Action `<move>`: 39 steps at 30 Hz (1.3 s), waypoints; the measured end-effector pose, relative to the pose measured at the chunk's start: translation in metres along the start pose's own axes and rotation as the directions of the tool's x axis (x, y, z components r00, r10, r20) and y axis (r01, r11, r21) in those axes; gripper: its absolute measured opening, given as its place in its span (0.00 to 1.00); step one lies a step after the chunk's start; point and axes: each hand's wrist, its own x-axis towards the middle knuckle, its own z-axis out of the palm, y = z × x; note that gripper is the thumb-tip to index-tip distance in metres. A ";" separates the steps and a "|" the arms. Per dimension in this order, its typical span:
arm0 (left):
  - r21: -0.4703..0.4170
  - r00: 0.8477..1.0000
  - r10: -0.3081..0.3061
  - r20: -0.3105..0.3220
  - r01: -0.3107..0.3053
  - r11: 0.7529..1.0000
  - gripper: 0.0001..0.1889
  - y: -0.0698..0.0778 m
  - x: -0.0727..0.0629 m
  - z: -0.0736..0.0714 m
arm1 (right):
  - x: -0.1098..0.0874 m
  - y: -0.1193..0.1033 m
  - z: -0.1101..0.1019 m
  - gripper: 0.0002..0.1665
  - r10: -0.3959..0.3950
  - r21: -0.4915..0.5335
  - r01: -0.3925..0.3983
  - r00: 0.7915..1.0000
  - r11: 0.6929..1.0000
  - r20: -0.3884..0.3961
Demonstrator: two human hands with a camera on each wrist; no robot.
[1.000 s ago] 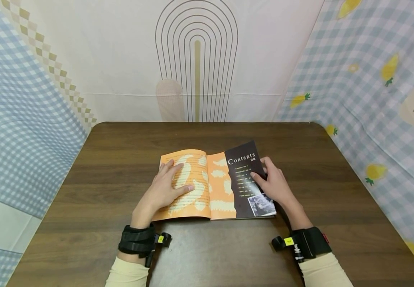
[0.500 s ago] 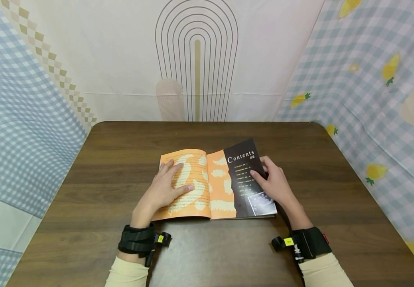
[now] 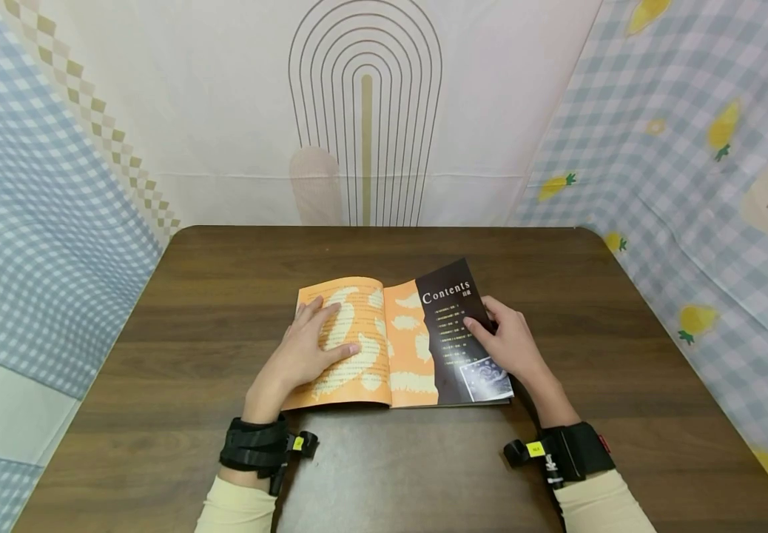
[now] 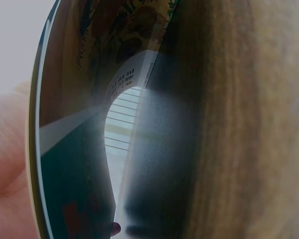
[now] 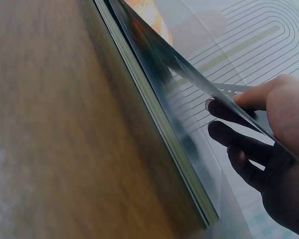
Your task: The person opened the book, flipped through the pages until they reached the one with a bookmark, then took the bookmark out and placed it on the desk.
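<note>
An open book (image 3: 413,348) lies on the table, orange pages at left and a black "Contents" strip at right. My left hand (image 3: 304,352) rests on the left page with its fingers and thumb spread. In the left wrist view, the cover (image 4: 72,169) beneath that page bows up off the table. With thumb in front and fingers behind, my right hand (image 3: 510,337) pinches the right-hand page (image 3: 450,340) by its outer edge. The right wrist view shows this page (image 5: 189,74) raised at a slant above the thick page stack (image 5: 159,122), my right hand (image 5: 279,134) around its edge.
The brown wooden table (image 3: 384,474) stretches around the book. A white cloth (image 3: 224,96) with arch lines hangs behind it. Blue checked cloths (image 3: 44,185) hang at both sides. Black wrist straps (image 3: 254,444) with small cameras sit on both wrists.
The top of the right-hand page has shifted slightly leftward, and the glare on its photo has changed. Both hands stay nearly in place.
</note>
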 end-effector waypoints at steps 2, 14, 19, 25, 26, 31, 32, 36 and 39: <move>0.001 1.000 0.000 0.002 0.000 1.000 0.47 0.000 0.000 0.000 | 0.000 0.000 0.000 0.12 0.005 0.001 -0.005 1.000 1.000 0.004; 0.001 1.000 -0.006 0.004 0.006 1.000 0.47 0.000 0.000 -0.001 | 0.000 0.000 0.001 0.13 0.040 0.005 -0.040 0.999 0.999 0.015; 0.004 1.000 -0.011 0.002 0.011 1.000 0.47 0.001 0.000 -0.001 | -0.001 0.000 0.001 0.12 0.043 0.005 -0.043 0.999 0.999 0.011; 0.004 1.000 -0.010 0.002 0.010 1.000 0.47 0.001 0.000 -0.001 | 0.000 0.000 0.001 0.12 0.023 0.012 -0.023 1.000 1.000 0.006; 0.003 1.000 -0.010 0.003 0.010 1.000 0.47 0.001 0.000 -0.001 | 0.000 0.000 0.001 0.12 0.018 0.017 -0.018 1.000 1.000 0.007; 0.004 1.000 -0.006 0.002 0.006 1.000 0.47 0.000 0.001 -0.001 | 0.000 0.001 0.001 0.16 0.003 0.048 -0.004 1.000 0.999 0.019; 0.004 1.000 -0.006 0.002 0.006 1.000 0.47 0.000 0.001 -0.001 | 0.000 0.000 0.001 0.17 0.002 0.052 -0.003 1.000 0.999 0.021; 0.005 1.000 -0.005 0.003 0.005 1.000 0.47 0.000 0.001 -0.001 | 0.000 0.000 0.000 0.19 -0.002 0.102 -0.004 0.998 0.995 0.058; 0.003 1.000 -0.004 0.003 0.004 1.000 0.47 0.000 0.001 -0.001 | -0.001 -0.001 -0.001 0.19 -0.007 0.148 -0.007 0.996 0.989 0.092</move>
